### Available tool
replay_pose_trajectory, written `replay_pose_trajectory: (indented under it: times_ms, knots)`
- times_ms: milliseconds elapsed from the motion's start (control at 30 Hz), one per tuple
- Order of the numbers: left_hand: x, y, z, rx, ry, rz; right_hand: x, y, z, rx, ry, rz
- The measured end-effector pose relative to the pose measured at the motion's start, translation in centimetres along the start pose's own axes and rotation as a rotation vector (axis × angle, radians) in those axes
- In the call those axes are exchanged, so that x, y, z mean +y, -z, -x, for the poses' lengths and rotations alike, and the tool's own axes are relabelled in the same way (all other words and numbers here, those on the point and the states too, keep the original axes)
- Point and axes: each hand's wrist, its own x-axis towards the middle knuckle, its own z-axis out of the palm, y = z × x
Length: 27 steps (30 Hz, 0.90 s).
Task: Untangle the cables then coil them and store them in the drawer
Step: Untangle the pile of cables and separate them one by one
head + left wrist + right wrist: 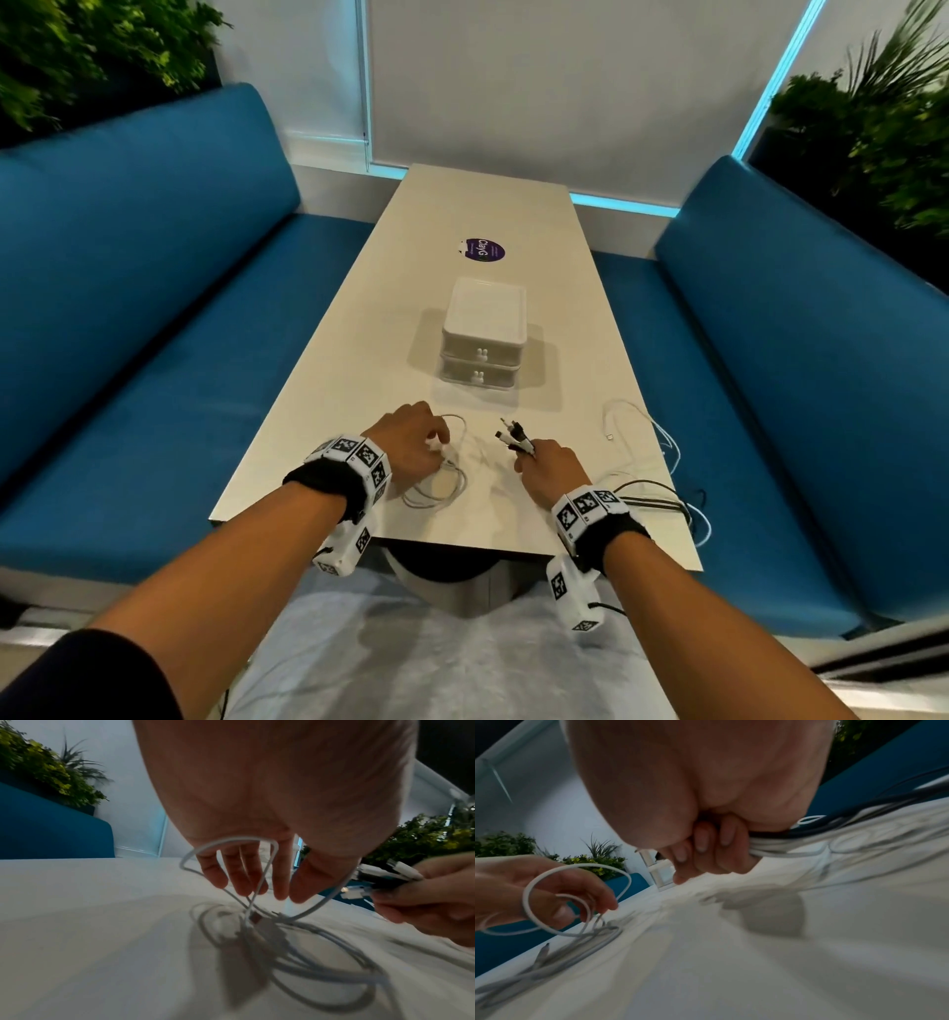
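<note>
Two bare arms with black wrist bands and white marker blocks reach out over the long, pale surface (354, 318). On the left side, the left hand (411, 444) hangs just over a thin white cable lying in loose loops (441, 485) near the front edge. One loop of it runs round the hand's fingers (232, 874), which hang down almost straight and loose, so the loop sits lifted off the surface. Next, in the middle and farther back, sits a small white plastic box with two drawers (482, 336), one on top of the other, both closed, each with a little white knob. Behind it is a round purple sticker (484, 250). To the right of the left hand, the right hand (552, 470) has its fingers (707, 850) curled tight round a bunch of white and black cables (516, 437), with the plug ends sticking out past the fist. Farther right, a long white cable (642, 437) lies spread near the right edge, and black cables (652, 496) trail from the fist over that edge. Blue padded benches stand on both sides.
</note>
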Motion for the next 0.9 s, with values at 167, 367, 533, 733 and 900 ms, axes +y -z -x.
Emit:
replay_pose_trajectory:
  times_ms: [167, 367, 533, 733, 900]
  knots:
    - [-0.6, -1.5, 0.5, -0.02, -0.015, 0.115, -1.3, -0.9, 0.1, 0.032, 0.012, 0.001]
    - [-1.0, -1.8, 0.9, 0.042, -0.032, 0.122, -3.0, -2.2, -0.3, -0.055, -0.012, -0.029]
    - [-0.3, -2.2, 1.1, 0.096, -0.053, 0.195, -4.6, -2.0, -0.1, -0.047, -0.028, -0.085]
    - [1.4, -2.6, 0.4, 0.207, -0.012, 0.416, -5.0, -3.0, -0.9, -0.034, -0.039, -0.085]
    - [1.3, -2.7, 0.1, 0.246, 0.032, 0.596, -4.5, -3.0, -1.1, -0.067, -0.073, -0.103]
